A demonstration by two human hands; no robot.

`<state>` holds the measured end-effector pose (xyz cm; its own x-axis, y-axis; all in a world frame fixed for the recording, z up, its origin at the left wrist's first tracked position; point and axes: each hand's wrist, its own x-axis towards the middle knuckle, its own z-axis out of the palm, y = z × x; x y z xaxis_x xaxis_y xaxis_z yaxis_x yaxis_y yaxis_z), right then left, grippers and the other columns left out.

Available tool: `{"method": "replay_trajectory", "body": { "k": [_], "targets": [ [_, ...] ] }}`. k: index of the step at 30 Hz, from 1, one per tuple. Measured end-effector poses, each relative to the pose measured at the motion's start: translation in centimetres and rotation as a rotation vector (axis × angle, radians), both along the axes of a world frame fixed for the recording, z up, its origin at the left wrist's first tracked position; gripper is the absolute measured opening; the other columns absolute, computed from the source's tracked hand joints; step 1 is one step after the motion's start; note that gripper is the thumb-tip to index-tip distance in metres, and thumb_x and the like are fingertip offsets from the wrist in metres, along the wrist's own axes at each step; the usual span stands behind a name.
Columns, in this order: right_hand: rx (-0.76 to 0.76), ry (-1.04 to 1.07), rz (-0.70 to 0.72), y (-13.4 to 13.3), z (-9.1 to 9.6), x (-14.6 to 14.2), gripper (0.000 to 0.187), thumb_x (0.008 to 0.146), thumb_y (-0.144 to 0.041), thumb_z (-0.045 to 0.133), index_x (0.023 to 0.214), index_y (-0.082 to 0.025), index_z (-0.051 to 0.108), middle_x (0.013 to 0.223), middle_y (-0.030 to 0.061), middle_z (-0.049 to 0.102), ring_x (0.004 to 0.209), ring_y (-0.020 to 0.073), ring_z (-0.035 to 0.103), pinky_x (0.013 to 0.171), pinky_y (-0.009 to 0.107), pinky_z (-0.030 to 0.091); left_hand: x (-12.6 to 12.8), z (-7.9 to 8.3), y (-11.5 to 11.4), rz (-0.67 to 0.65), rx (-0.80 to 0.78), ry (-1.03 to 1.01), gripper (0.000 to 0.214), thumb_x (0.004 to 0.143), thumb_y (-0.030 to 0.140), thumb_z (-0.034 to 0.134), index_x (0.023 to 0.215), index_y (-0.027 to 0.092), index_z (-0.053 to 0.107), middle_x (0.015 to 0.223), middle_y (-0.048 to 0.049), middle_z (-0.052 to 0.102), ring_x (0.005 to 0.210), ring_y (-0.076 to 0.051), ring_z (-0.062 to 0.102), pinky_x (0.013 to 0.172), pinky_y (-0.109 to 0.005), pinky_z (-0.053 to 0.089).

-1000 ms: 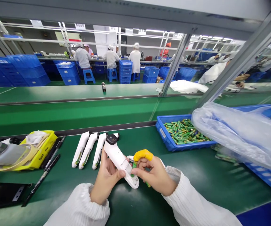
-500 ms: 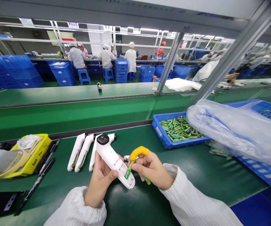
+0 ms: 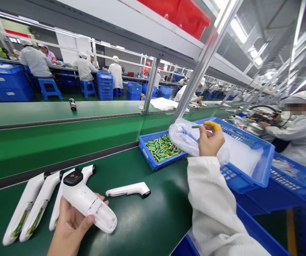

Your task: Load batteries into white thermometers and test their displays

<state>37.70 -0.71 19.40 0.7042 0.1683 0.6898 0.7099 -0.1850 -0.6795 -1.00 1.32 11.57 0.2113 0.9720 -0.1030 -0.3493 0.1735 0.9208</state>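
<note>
While the left hand (image 3: 70, 222) grips a white handheld device (image 3: 89, 204) low over the green tabletop (image 3: 147, 220), the right hand (image 3: 208, 140) pinches one green battery (image 3: 197, 126) above the blue crate (image 3: 249, 167). Its insertion looks unfinished; three devices (image 3: 36, 202) lie beside it.

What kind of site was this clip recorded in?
Most likely an electronics assembly line: a long green conveyor belt, a blue tray of batteries, identical white handheld devices in a row, and capped workers at benches.

White handheld device (image 3: 89, 204) tilted in hand; green battery (image 3: 196, 126), seemingly 1, pinched level.
</note>
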Motion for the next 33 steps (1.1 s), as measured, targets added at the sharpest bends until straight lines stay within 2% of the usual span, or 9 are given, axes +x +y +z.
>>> {"method": "replay_trajectory", "body": {
  "k": [2,4,8,11,17,22,25,30,33],
  "targets": [
    [-0.247,-0.023,-0.075,0.3,-0.4,2.4,0.039,0.086,-0.030,0.042,0.118,-0.008,0.047,0.088,0.0081,0.060,0.052,0.0113,0.048,0.051,0.025,0.040,0.1,0.1,-0.1,0.000,0.000,-0.009,0.078,0.051,0.040,0.086,0.114,0.026,0.043,0.081,-0.0038,0.071,0.075,-0.027,0.069,0.063,-0.032,0.059],
    [-0.433,-0.023,0.005,1.1,-1.3,2.8,0.036,0.088,-0.022,0.038,0.118,-0.006,0.049,0.084,0.0082,0.063,0.055,0.0132,0.050,0.056,0.027,0.042,0.0,-0.3,0.0,0.001,0.012,-0.007,0.079,0.052,0.040,0.086,0.117,0.026,0.042,0.081,-0.0043,0.071,0.075,-0.027,0.069,0.061,-0.031,0.059],
    [-0.823,-0.059,0.313,3.6,-3.9,-0.1,0.019,0.086,-0.012,0.046,0.089,-0.013,0.065,0.072,0.0034,0.065,0.067,0.0141,0.059,0.069,0.026,0.045,-0.9,-1.9,0.9,-0.057,0.044,0.017,0.087,0.057,0.038,0.084,0.129,0.025,0.035,0.087,-0.0074,0.071,0.080,-0.028,0.069,0.064,-0.033,0.060],
    [-1.104,-0.091,0.467,5.5,-5.8,-2.4,0.008,0.086,-0.018,0.058,0.087,-0.014,0.065,0.081,0.0027,0.065,0.078,0.0146,0.061,0.079,0.030,0.047,-1.4,-2.6,1.4,-0.131,0.056,0.035,0.089,0.061,0.037,0.082,0.132,0.026,0.029,0.093,-0.0096,0.071,0.086,-0.030,0.069,0.068,-0.036,0.060],
    [-1.397,-0.105,0.555,7.5,-7.1,-3.3,0.020,0.090,-0.031,0.057,0.098,-0.013,0.061,0.099,0.0050,0.063,0.089,0.0163,0.061,0.081,0.036,0.051,-0.9,-1.5,0.8,-0.075,0.069,-0.011,0.081,0.062,0.040,0.081,0.128,0.027,0.034,0.090,-0.0069,0.069,0.082,-0.026,0.068,0.067,-0.032,0.059],
    [-1.297,-0.088,0.618,7.6,-5.9,-4.3,0.011,0.087,-0.014,0.057,0.096,-0.010,0.060,0.085,0.0041,0.062,0.078,0.0151,0.059,0.077,0.033,0.049,-0.4,-0.7,0.2,-0.075,0.085,-0.087,0.078,0.061,0.042,0.081,0.123,0.026,0.036,0.089,-0.0051,0.068,0.081,-0.024,0.068,0.068,-0.032,0.057],
    [-1.136,-0.083,0.703,6.5,-4.6,-7.2,0.027,0.088,-0.007,0.042,0.112,-0.011,0.053,0.087,0.0052,0.060,0.076,0.0141,0.057,0.077,0.030,0.047,-0.4,-0.8,0.4,-0.086,0.116,-0.124,0.079,0.061,0.043,0.081,0.123,0.026,0.034,0.087,-0.0047,0.068,0.080,-0.023,0.067,0.072,-0.034,0.057],
    [-0.556,0.312,1.323,2.9,-3.5,-15.7,0.018,0.084,-0.021,0.049,0.102,-0.017,0.050,0.081,0.0012,0.056,0.071,0.0123,0.056,0.066,0.025,0.047,-0.8,-1.8,1.0,-0.148,0.168,-0.130,0.077,0.069,0.039,0.077,0.127,0.025,0.029,0.091,-0.0065,0.066,0.084,-0.024,0.066,0.076,-0.036,0.055],
    [-0.420,0.492,1.443,1.0,-4.4,-20.6,0.017,0.079,-0.028,0.059,0.090,-0.018,0.052,0.072,-0.0015,0.053,0.063,0.0107,0.054,0.061,0.024,0.046,-1.0,-2.4,1.2,-0.176,0.189,-0.143,0.078,0.071,0.037,0.076,0.130,0.026,0.026,0.094,-0.0065,0.065,0.086,-0.023,0.065,0.077,-0.036,0.054]
  ]
}}
